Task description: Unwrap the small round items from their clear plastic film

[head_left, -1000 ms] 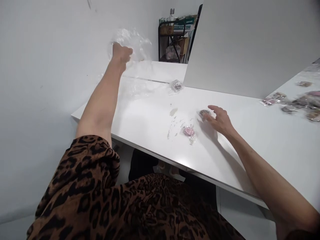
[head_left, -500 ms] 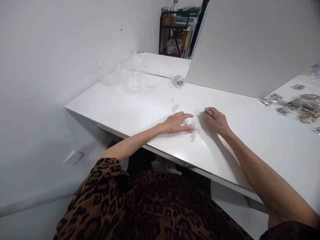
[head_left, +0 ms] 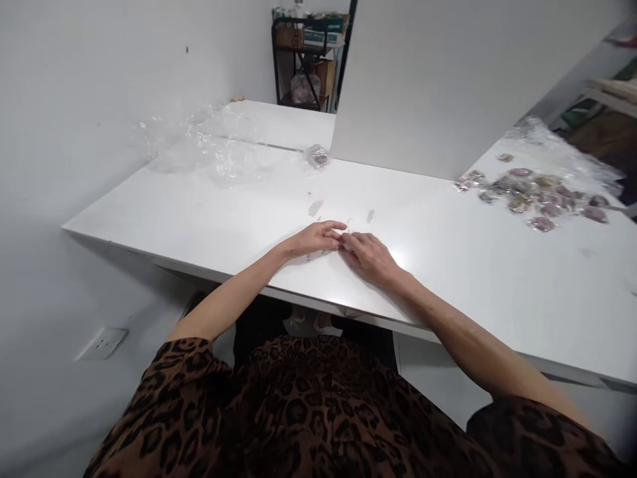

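Note:
My left hand (head_left: 313,240) rests low over the white table, its thumb and fingers closed on a small clear plastic packet (head_left: 312,255). Only a little of that packet shows, with a pinkish tint under the hand. Touching the left fingertips are those of my right hand (head_left: 371,257), which is curled with its fingers pressed together. Whatever lies within the right fingers is hidden. Just beyond both hands, small pale grey patches (head_left: 315,208) mark the tabletop.
Crumpled clear plastic film (head_left: 219,149) lies at the back left by the wall. A wrapped dark item (head_left: 317,156) sits near the upright white panel (head_left: 418,86). Several wrapped pink and brown pieces (head_left: 542,192) are piled at right. Behind stands a black shelf rack (head_left: 301,50).
My right hand has come left and met the left hand at the packet; the small whitish thing it held is now hidden. The view has swung right, showing more of the pile.

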The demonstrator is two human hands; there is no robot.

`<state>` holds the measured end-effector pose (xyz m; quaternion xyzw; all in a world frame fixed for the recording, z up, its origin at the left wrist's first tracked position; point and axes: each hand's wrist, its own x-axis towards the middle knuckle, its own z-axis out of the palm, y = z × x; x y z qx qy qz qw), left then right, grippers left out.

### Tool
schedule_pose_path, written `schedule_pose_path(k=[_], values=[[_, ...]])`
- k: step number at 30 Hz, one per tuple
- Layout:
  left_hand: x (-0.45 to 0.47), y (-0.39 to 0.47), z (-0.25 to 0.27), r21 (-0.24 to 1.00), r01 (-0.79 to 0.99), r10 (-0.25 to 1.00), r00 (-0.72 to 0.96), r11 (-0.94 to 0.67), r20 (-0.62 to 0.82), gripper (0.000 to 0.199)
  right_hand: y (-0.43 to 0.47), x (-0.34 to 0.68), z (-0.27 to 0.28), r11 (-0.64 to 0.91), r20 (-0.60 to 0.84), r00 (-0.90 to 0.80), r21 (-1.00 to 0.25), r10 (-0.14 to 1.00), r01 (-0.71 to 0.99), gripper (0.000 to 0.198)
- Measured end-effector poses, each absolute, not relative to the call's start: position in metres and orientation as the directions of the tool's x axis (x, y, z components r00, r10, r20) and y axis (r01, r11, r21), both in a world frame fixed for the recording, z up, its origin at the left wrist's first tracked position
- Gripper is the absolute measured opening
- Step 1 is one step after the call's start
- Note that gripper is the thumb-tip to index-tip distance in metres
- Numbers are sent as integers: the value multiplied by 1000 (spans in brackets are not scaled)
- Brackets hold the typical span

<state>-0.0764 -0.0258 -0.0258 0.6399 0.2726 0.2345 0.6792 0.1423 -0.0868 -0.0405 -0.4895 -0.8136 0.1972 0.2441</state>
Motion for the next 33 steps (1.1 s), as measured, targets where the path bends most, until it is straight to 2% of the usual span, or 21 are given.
schedule_pose_path(k=[5, 10, 11, 12, 13, 18, 21, 25, 27, 29, 33], values=[[-75, -25, -25, 996, 35, 740, 667, 84, -86, 53, -101, 157, -39, 308, 189, -248, -689, 950, 656, 23], [-72, -21, -26, 996, 53, 798, 597, 70, -88, 49, -86, 236, -33, 48, 128, 134, -875, 983, 482, 32], [-71, -20, -25, 995, 65, 796, 597, 72, -97, 49, -72, 259, -26, 0, 109, 227, -901, 968, 433, 33], [-71, -19, -24, 994, 76, 794, 598, 75, -106, 49, -56, 283, -15, -87, 42, 427, -957, 903, 278, 35], [-70, -18, -23, 993, 84, 795, 597, 78, -113, 49, -38, 308, -2, -99, 32, 518, -970, 855, 224, 37], [-69, -16, -20, 991, 93, 804, 579, 98, -134, 50, 28, 384, 52, -5, 99, 702, -989, 705, 144, 31], [-69, -15, -22, 990, 100, 795, 589, 102, -142, 49, 32, 369, 36, -95, 20, 684, -987, 729, 131, 26], [-64, -13, -27, 992, 76, 811, 572, 99, -125, 44, 21, 306, -16, -154, -35, 553, -973, 832, 170, 33], [-61, -12, -29, 995, 48, 837, 538, 84, -96, 38, 20, 276, -31, -103, 17, 423, -960, 906, 259, 35], [-58, -10, -29, 998, 18, 870, 489, 66, -66, 32, 29, 250, -33, 18, 132, 256, -915, 958, 404, 36], [-57, -4, -31, 1000, 5, 937, 351, -2, 0, 23, 81, 205, -23, 229, 321, 30, -737, 947, 636, 41]])
